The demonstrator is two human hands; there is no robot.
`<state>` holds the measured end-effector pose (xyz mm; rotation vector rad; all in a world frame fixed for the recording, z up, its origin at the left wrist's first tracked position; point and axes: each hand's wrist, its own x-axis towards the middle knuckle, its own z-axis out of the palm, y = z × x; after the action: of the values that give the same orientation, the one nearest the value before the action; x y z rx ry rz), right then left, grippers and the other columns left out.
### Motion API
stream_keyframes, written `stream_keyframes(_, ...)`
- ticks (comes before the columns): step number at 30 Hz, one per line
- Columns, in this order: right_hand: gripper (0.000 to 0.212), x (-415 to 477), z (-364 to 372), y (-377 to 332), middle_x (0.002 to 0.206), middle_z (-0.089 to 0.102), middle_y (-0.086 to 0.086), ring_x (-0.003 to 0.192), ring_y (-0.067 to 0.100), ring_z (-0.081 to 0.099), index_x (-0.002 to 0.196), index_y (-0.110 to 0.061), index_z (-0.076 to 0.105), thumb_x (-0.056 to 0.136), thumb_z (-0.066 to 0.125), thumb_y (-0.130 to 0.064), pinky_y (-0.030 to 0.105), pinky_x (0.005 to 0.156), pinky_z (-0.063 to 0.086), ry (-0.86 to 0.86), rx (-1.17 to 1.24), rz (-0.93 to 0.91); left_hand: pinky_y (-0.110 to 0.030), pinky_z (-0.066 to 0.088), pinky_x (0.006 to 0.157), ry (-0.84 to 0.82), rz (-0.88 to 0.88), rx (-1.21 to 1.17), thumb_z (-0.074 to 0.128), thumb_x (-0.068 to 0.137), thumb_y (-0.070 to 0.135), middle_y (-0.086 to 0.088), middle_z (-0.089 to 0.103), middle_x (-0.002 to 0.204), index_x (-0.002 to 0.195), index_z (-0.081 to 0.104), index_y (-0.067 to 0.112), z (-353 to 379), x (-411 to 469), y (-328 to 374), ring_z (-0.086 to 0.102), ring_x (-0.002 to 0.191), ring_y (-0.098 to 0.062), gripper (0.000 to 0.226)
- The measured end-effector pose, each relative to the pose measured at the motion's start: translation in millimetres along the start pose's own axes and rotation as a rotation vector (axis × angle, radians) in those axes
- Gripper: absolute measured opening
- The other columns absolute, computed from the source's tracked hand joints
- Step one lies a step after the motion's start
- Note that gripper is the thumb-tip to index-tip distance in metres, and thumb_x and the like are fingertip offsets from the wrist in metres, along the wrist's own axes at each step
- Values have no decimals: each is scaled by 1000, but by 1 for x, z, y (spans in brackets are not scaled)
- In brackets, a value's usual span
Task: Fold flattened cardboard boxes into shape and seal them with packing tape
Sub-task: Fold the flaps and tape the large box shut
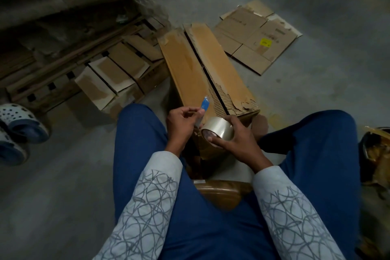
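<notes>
A long cardboard box [190, 69] stands on the floor between my knees, its two top flaps closed with a dark gap along the middle and torn paper near my end. My right hand [236, 139] grips a roll of clear packing tape [218, 131] just over the box's near end. My left hand [181, 120] pinches a small blue cutter [204, 105], its tip pointing up over the left flap. Both hands hover close together, a little apart.
A flattened cardboard box [257, 36] with a yellow label lies on the floor at the back right. Folded boxes [118, 74] lean in a row at the left beside stacked cardboard. Perforated clogs [19, 124] sit at the far left. A brown stool edge [221, 192] shows under me.
</notes>
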<state>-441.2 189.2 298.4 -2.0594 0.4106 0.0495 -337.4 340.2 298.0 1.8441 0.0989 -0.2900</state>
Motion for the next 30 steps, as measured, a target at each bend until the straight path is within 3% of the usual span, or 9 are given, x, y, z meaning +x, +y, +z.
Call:
stream_keyframes(5,75,-3,8,2,126,61,-2,111,18,62,137,-30,45,75,84,-48,42,90,56,-46,-33,-40,-26,60,69,-18,9,73,84,81,22,9,77,80,87,80,24,-2,1,-8,73,77,-7,8)
stream_keyframes(9,80,3,12,9,133,62,6,114,25,63,144,-29,39,79,81,-48,42,92,54,-106,-105,-14,-29,61,74,-87,-26,100,83,83,19,5,78,85,89,79,23,1,6,-15,74,84,-14,8)
stream_keyframes(13,86,13,16,13,139,59,9,121,28,60,152,-25,33,82,75,-54,40,96,51,-167,-191,48,-38,63,80,-245,-114,123,80,81,4,-3,75,88,101,77,23,-1,15,-19,73,88,-22,27)
stream_keyframes(15,87,16,17,12,138,59,9,120,30,60,152,-24,30,83,72,-57,41,95,51,-152,-187,71,-33,61,81,-226,-106,142,81,79,2,-2,74,87,103,77,21,1,19,-20,72,85,-17,32)
stream_keyframes(19,90,28,18,-3,127,65,8,110,31,65,151,-27,23,82,70,-60,42,86,55,-53,-116,81,-21,55,62,-100,-90,83,79,81,0,1,76,75,92,80,17,7,35,-6,70,65,-7,20)
stream_keyframes(22,80,58,7,-23,106,70,5,89,28,69,145,-29,23,86,66,-61,37,67,53,16,-218,-38,-26,53,52,-117,-113,7,78,82,-5,-6,74,69,90,79,8,6,71,18,62,52,-14,16)
stream_keyframes(25,73,96,-4,-54,86,63,-3,68,23,62,143,-35,22,88,67,-49,31,52,43,79,-334,-181,-26,53,49,-185,-75,28,75,83,-6,-8,73,69,90,76,6,3,119,57,62,52,-19,14)
stream_keyframes(28,70,133,-10,-80,86,52,-5,62,14,49,145,-38,21,89,62,-41,24,47,32,64,-501,-260,-28,57,50,-242,-10,136,73,85,-5,-9,73,67,86,74,7,6,165,97,65,53,-19,12)
stream_keyframes(30,64,169,-13,-87,89,54,-5,63,12,48,143,-38,26,90,61,-44,24,48,33,71,-520,-255,-31,59,54,-188,28,210,77,84,-1,-13,75,73,83,76,10,8,210,118,70,57,-20,11)
